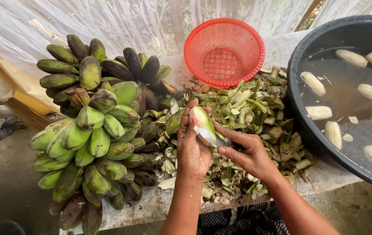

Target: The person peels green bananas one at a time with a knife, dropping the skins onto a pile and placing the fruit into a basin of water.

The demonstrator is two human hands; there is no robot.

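My left hand (192, 148) grips a half-peeled green banana (204, 123), pale flesh showing on its lower side. My right hand (249, 152) holds a small knife (217, 140), its blade pressed against the banana's underside. Both hands hover over a heap of green peel scraps (255, 109) on the worktop. A big bunch of unpeeled green bananas (94, 130) lies just left of my left hand.
A red plastic basket (223, 51) leans against white netting at the back. At the right a black basin (312, 130) of water holds several peeled bananas (318, 112). The worktop's front edge (151, 209) runs below my wrists, above bare ground.
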